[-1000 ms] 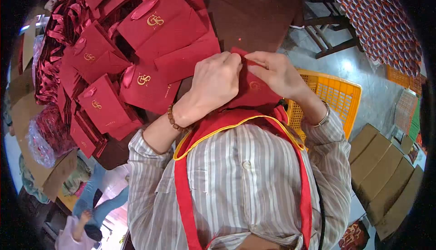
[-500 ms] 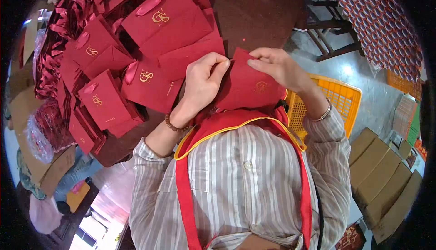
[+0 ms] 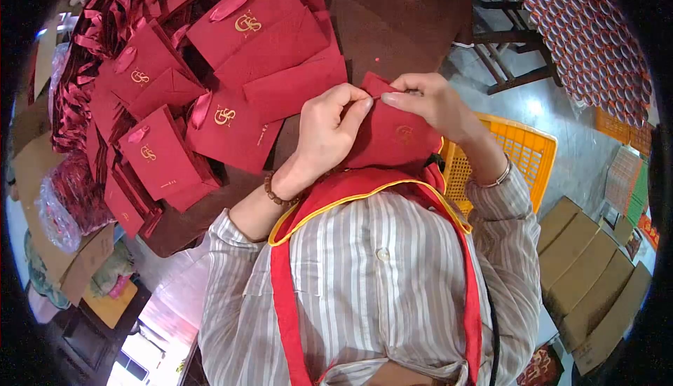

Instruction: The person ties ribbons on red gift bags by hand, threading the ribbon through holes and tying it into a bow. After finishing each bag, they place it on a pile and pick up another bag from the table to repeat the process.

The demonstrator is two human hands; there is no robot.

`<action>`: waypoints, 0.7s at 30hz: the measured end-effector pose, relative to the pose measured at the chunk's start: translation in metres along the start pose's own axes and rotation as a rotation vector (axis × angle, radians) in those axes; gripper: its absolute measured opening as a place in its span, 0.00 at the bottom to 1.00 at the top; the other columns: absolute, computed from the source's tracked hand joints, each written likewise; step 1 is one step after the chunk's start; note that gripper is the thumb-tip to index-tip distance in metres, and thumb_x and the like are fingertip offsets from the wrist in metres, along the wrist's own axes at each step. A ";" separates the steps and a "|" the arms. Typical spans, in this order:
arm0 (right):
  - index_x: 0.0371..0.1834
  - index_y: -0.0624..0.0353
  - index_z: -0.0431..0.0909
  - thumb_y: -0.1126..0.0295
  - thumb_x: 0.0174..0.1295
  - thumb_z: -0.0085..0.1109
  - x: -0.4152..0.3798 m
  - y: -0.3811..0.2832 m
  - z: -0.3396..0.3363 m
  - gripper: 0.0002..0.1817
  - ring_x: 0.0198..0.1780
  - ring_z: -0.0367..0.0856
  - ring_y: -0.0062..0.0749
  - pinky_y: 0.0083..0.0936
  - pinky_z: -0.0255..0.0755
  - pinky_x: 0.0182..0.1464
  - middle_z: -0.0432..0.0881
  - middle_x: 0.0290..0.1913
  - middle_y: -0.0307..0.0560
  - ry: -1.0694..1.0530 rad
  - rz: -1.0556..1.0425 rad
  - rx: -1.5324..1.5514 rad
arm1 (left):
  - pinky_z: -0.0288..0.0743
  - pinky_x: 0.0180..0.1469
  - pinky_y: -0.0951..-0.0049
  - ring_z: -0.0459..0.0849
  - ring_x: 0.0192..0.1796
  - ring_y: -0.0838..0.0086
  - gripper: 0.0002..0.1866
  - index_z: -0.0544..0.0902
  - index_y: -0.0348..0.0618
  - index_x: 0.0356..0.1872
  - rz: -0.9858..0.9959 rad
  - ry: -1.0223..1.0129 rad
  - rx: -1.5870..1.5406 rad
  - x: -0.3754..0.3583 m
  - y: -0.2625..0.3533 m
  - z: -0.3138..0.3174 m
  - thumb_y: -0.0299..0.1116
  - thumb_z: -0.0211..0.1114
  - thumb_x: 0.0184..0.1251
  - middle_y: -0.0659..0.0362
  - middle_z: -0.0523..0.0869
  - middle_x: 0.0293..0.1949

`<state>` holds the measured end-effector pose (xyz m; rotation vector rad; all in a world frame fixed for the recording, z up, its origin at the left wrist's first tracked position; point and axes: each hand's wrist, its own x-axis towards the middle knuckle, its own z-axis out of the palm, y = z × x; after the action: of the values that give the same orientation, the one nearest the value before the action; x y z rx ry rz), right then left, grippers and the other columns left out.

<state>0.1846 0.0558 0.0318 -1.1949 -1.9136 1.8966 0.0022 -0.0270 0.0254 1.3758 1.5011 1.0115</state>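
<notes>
A red paper gift bag point(image 3: 392, 130) with a faint gold logo lies against the red apron with yellow trim, at the edge of the brown tabletop. My right hand point(image 3: 434, 106) grips it near the top edge between thumb and fingers. My left hand point(image 3: 329, 127), with a beaded bracelet at its wrist, is closed in a pinch at that same edge. Its fingertips almost meet the right thumb. Whatever is between the left thumb and forefinger is too small to make out.
Red gift bags point(image 3: 256, 29) with gold logos and ribbon handles are heaped at left on the brown table point(image 3: 399, 15). A yellow plastic crate point(image 3: 536, 155) stands at right, near cardboard point(image 3: 589, 274). A plastic-wrapped red bundle point(image 3: 77, 197) lies left.
My left hand has moved right, its pinched fingertips now at the bag's top edge beside my right thumb. My right hand has hardly moved and keeps its grip on the bag.
</notes>
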 end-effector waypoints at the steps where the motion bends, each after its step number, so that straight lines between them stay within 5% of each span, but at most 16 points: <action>1: 0.37 0.64 0.79 0.69 0.59 0.59 0.000 -0.002 -0.001 0.09 0.33 0.73 0.12 0.13 0.68 0.35 0.79 0.31 0.33 -0.015 0.046 0.025 | 0.70 0.34 0.79 0.77 0.30 0.83 0.06 0.79 0.33 0.32 0.000 0.001 0.001 0.001 0.000 0.001 0.27 0.60 0.63 0.59 0.81 0.25; 3: 0.38 0.64 0.79 0.70 0.58 0.60 -0.002 -0.003 -0.001 0.10 0.34 0.73 0.13 0.13 0.68 0.36 0.80 0.32 0.34 -0.025 0.042 0.078 | 0.70 0.28 0.72 0.80 0.25 0.67 0.04 0.79 0.35 0.30 0.071 0.064 0.004 0.004 0.000 0.004 0.26 0.61 0.58 0.50 0.81 0.25; 6: 0.39 0.65 0.79 0.71 0.56 0.61 -0.005 -0.011 -0.004 0.10 0.34 0.75 0.13 0.14 0.69 0.37 0.80 0.33 0.35 -0.031 0.071 0.162 | 0.71 0.28 0.71 0.81 0.25 0.64 0.04 0.79 0.35 0.30 0.081 0.062 0.023 0.005 -0.005 0.006 0.26 0.61 0.58 0.50 0.81 0.25; 7: 0.39 0.65 0.79 0.71 0.56 0.61 -0.006 -0.013 -0.004 0.10 0.34 0.75 0.14 0.14 0.69 0.37 0.81 0.33 0.36 -0.029 0.104 0.194 | 0.71 0.28 0.71 0.81 0.25 0.64 0.04 0.79 0.35 0.30 0.081 0.059 0.024 0.005 -0.004 0.005 0.26 0.61 0.58 0.50 0.81 0.25; 9: 0.39 0.66 0.79 0.71 0.56 0.61 -0.005 -0.012 -0.006 0.11 0.34 0.75 0.14 0.14 0.70 0.37 0.81 0.33 0.37 -0.028 0.121 0.168 | 0.72 0.34 0.77 0.79 0.30 0.80 0.05 0.79 0.34 0.31 0.034 0.006 0.055 0.005 0.000 0.002 0.26 0.60 0.60 0.56 0.82 0.25; 13: 0.39 0.69 0.79 0.71 0.56 0.61 -0.006 -0.011 -0.006 0.12 0.35 0.76 0.15 0.14 0.70 0.37 0.81 0.33 0.38 -0.017 0.075 0.005 | 0.72 0.33 0.77 0.80 0.29 0.79 0.03 0.79 0.34 0.31 0.071 -0.010 0.074 0.003 0.002 0.007 0.24 0.61 0.59 0.55 0.82 0.25; 15: 0.39 0.68 0.78 0.72 0.56 0.61 -0.006 -0.005 -0.006 0.12 0.34 0.76 0.15 0.15 0.70 0.37 0.81 0.33 0.38 -0.021 0.040 -0.007 | 0.71 0.28 0.68 0.81 0.26 0.61 0.04 0.78 0.36 0.27 0.122 0.027 0.063 0.003 0.004 0.010 0.25 0.62 0.56 0.50 0.80 0.23; 19: 0.39 0.67 0.78 0.73 0.56 0.61 -0.012 -0.009 -0.006 0.10 0.33 0.76 0.15 0.14 0.71 0.36 0.81 0.32 0.38 -0.043 0.004 0.092 | 0.71 0.27 0.68 0.81 0.25 0.60 0.03 0.78 0.36 0.27 0.132 0.015 0.057 0.004 0.009 0.008 0.25 0.62 0.55 0.50 0.80 0.23; 21: 0.38 0.67 0.78 0.73 0.56 0.61 -0.012 -0.008 -0.006 0.09 0.33 0.76 0.14 0.14 0.70 0.35 0.81 0.31 0.38 -0.033 0.034 0.126 | 0.71 0.30 0.76 0.80 0.26 0.77 0.03 0.79 0.33 0.29 0.113 -0.034 0.112 0.004 0.010 0.006 0.23 0.60 0.58 0.54 0.82 0.24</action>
<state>0.1929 0.0539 0.0446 -1.1722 -1.7701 2.0331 0.0114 -0.0224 0.0328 1.5641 1.4876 0.9812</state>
